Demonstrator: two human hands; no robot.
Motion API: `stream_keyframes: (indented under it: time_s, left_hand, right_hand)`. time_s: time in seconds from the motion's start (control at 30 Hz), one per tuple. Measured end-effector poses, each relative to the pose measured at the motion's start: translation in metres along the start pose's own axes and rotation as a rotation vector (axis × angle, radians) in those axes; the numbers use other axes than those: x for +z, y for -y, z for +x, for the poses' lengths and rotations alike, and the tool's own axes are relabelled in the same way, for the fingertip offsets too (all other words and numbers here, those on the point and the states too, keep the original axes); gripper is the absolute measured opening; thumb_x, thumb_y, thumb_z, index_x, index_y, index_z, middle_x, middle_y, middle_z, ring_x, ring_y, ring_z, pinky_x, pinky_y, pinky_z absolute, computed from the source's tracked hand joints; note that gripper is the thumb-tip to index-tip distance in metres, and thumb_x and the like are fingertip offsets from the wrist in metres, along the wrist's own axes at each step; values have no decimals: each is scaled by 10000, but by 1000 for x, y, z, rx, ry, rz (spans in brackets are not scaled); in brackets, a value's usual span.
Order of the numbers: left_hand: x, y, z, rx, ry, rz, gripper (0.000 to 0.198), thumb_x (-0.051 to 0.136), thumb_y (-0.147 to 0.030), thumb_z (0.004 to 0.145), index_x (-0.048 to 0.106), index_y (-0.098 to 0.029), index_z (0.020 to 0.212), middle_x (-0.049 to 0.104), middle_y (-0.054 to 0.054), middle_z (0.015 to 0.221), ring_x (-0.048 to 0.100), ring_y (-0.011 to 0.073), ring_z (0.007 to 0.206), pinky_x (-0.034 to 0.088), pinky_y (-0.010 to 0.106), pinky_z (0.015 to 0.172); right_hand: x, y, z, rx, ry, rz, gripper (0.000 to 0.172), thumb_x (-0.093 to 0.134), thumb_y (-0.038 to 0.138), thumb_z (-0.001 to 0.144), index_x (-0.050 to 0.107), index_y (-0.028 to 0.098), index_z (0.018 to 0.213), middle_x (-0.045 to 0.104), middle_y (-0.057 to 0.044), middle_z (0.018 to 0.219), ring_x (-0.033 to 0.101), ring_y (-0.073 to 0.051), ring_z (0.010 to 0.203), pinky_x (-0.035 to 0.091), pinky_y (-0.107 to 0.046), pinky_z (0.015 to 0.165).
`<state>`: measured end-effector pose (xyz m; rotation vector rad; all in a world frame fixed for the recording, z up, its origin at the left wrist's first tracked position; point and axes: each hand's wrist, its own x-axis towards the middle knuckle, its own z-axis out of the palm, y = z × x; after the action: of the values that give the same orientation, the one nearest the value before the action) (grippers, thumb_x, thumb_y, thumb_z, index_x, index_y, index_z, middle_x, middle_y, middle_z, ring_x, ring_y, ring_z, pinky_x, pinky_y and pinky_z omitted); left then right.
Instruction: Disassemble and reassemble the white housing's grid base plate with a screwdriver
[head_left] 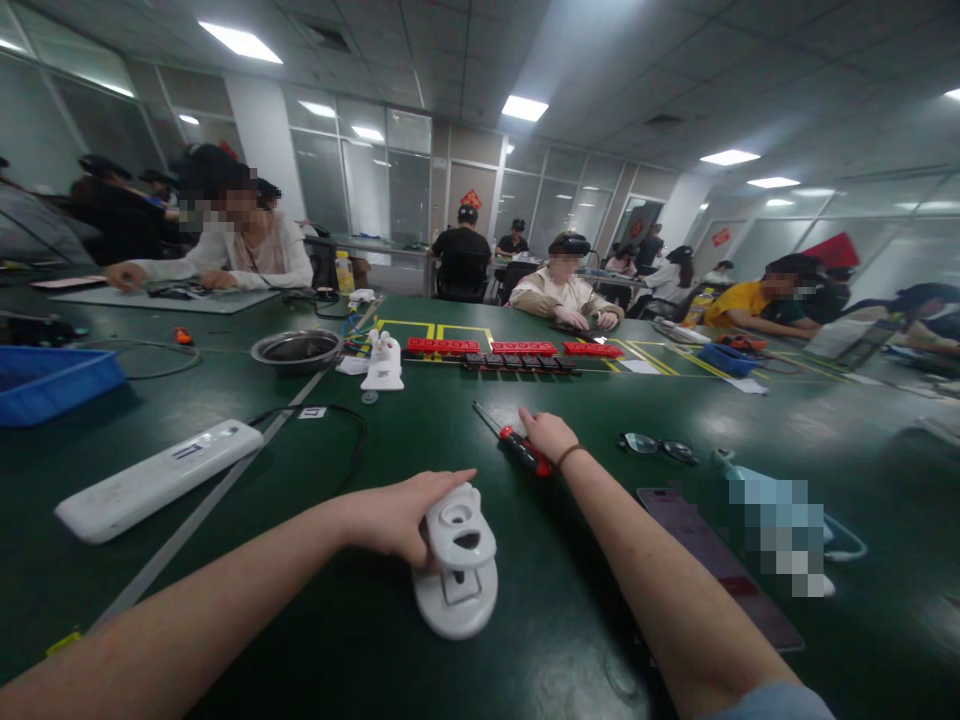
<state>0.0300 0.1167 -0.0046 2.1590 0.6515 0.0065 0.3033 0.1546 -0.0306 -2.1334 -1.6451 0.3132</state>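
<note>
My left hand point(405, 510) rests on a white plastic device point(457, 560) lying on the green table point(300, 620), its fingers laid along the device's upper left side and closed round its edge. My right hand point(547, 435) reaches forward and lies over a screwdriver with a red and black handle point(517, 445); the metal shaft points up and to the left. The fingers curl down on the handle. A band sits on my right wrist.
A long white power strip point(157, 480) lies to the left, a blue bin point(52, 380) beyond it. A metal bowl point(296, 350), a white part point(382, 365), red and black part rows point(517, 352), glasses point(660, 447) and a phone point(720, 565) lie around. Other people sit at the tables.
</note>
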Motion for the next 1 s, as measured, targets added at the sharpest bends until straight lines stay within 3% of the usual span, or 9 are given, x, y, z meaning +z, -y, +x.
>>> stream_keyframes:
  time_s: [0.13,0.23,0.4,0.5,0.57,0.73,0.83,0.93,1.0]
  left_hand:
    - [-5,-1,0,-35,-14,-187,1079,709,-254,527,27,-219,1362,307,107,1335,317,284,1194,163,432,1014]
    - [-9,-3,0,-13,-59,-343,1085,697,-237,559,-38,-198,1357,282,107,1343,329,247,1191,174,393,1018]
    - [-16,-13,-5,118,-200,-553,1065,688,-195,565,-28,-226,1353,266,121,1336,359,245,1170,247,403,983]
    - [-18,-15,-6,195,-311,-651,1101,705,-198,550,-54,-288,1343,223,136,1347,450,271,1080,359,421,887]
    - [-17,-12,-4,234,-378,-666,1143,735,-220,518,-56,-303,1339,200,146,1351,445,291,1082,382,424,858]
    - [-9,-4,7,341,-699,-558,1114,741,-428,495,40,-251,1342,178,135,1370,239,272,1243,215,383,1006]
    - [3,-14,10,224,-870,-932,860,499,-633,647,131,-241,1319,214,105,1372,253,240,1244,225,352,1007]
    - [19,-32,10,-110,-542,-1581,690,212,-633,772,247,-160,1273,356,143,1287,373,261,1175,352,380,921]
    - [28,-39,10,-218,-333,-1847,676,195,-598,794,288,-102,1244,437,173,1198,442,274,1116,407,375,865]
  right_hand:
    - [-14,12,-6,17,-129,158,447,275,416,894,573,117,747,577,-145,846,520,-232,887,359,-372,802]
    - [-22,34,-17,-35,-128,351,456,226,420,897,569,128,826,573,-127,930,504,-206,922,368,-315,802]
    - [-16,80,-50,-63,289,660,460,304,487,863,580,120,894,607,-91,789,577,-170,664,455,-263,553]
    - [-6,94,-65,-17,607,1035,296,484,412,814,574,144,900,595,-42,699,560,-143,566,455,-247,506]
    - [0,97,-68,40,687,1292,161,526,285,802,562,137,851,581,-25,679,547,-120,559,451,-227,523]
    - [-2,93,-60,96,562,1392,56,539,144,742,552,90,729,564,-41,628,528,-119,527,436,-225,501]
    - [-12,88,-53,75,359,1428,94,578,146,696,560,91,771,570,-39,665,528,-116,560,428,-218,516]
    - [-19,86,-49,9,93,1441,191,611,219,676,557,120,829,573,-22,729,527,-111,621,428,-219,576]
    - [-17,88,-51,-37,-52,1428,242,632,264,656,560,144,853,570,-7,760,519,-111,657,421,-218,611]
